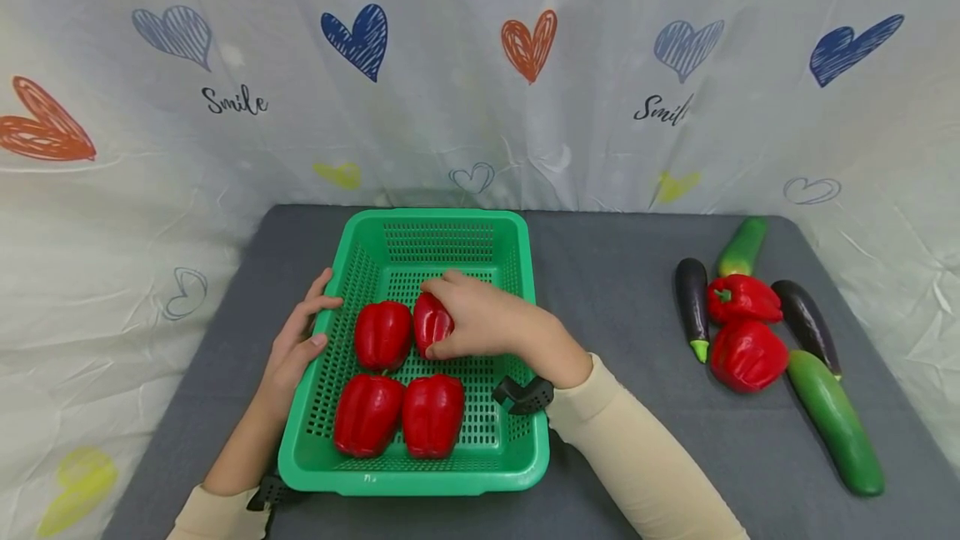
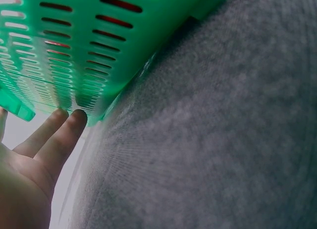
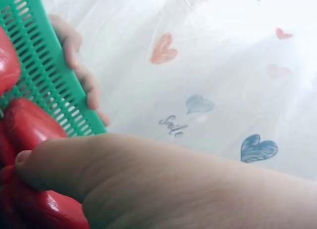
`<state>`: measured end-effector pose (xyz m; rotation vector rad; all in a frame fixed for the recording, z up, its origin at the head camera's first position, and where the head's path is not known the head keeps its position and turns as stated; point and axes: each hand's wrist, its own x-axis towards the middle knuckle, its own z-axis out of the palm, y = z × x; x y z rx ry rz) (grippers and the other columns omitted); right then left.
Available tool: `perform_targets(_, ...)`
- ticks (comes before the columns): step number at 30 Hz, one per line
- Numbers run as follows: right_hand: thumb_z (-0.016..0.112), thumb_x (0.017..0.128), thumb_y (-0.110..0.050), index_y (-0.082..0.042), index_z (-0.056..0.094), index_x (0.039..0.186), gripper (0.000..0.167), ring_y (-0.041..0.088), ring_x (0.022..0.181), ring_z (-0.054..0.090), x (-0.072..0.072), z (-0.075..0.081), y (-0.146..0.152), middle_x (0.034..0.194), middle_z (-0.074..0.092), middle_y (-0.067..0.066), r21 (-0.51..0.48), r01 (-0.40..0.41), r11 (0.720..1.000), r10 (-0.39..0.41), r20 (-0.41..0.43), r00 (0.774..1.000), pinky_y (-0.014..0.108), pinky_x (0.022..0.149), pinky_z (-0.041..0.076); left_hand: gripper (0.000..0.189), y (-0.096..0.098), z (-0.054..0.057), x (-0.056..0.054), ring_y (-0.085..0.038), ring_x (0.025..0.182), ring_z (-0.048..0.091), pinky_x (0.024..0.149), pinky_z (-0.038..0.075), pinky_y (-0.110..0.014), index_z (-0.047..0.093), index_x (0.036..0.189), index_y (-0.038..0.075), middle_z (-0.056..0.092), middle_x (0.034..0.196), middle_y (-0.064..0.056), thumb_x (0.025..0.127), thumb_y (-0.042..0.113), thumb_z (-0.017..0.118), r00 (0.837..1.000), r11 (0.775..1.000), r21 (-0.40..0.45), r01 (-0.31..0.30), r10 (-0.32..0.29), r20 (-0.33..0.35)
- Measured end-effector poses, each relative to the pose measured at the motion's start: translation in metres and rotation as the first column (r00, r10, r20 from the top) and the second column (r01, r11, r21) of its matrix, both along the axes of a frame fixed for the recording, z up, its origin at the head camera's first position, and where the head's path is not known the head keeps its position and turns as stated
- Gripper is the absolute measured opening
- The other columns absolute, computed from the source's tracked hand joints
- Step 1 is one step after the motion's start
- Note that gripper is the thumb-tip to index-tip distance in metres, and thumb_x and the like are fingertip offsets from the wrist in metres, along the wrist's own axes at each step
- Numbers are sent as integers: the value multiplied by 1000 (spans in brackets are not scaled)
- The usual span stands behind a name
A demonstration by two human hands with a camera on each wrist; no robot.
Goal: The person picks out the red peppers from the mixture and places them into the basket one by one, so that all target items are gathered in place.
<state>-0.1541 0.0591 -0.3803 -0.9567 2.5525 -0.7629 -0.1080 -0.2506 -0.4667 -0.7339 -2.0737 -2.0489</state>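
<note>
A green plastic basket (image 1: 351, 250) with slotted walls stands on the dark table. My right hand (image 1: 487, 319) reaches inside and grips a red bell pepper (image 1: 431, 325) between thumb and fingers. In the right wrist view the thumb lies across this pepper (image 3: 47, 209), and another red bell pepper (image 3: 37, 120) is beside it. Three more bell peppers, one at the upper left (image 1: 382, 335) and two along the front (image 1: 433, 417), sit in the basket. At the left rim rests my left hand (image 1: 294, 348); in the left wrist view two straight fingers (image 2: 62, 140) reach the outer wall.
On the right side of the table two red bell peppers (image 1: 748, 356) lie close together. Around them are two eggplants (image 1: 692, 300), a green cucumber (image 1: 838, 423) and a second green vegetable (image 1: 742, 247). A white curtain (image 1: 450, 123) with printed hearts hangs behind the table.
</note>
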Motion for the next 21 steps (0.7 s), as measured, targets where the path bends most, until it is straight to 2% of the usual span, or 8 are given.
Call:
perform_targets(7,88,90,-36,-7,56,154,78,15,114,59,3,0,-1,132,60,4,16,-41,999,41,23,999,24,82,57,41,0,1,-1,-27,166,18,123,23,-30,48,141,-20,24,179,-20,104,-4,41,999,1000,-18,-18,17,-28)
perform_targets(12,88,90,-37,-8,56,154,78,14,115,58,3,0,0,132,60,3,9,-37,999,36,29,999,24,83,57,41,0,1,0,-27,166,18,123,24,-31,47,140,-22,23,179,-22,104,-3,42,1000,1000,-19,-18,18,-10)
perform_targets(18,87,92,-38,-6,56,155,78,15,114,59,3,0,0,133,60,4,-14,-32,999,32,41,999,25,82,58,41,1,4,2,-26,166,17,122,25,-30,49,142,-18,24,180,-16,104,-4,41,1000,1000,-11,-14,14,6)
perform_targets(21,86,92,-38,-6,56,155,77,15,113,59,2,0,0,131,60,4,-23,-31,999,32,43,999,25,81,58,41,2,5,2,-27,166,15,122,25,-30,50,143,-16,23,180,-16,105,-4,40,1000,1000,-6,4,-4,-9)
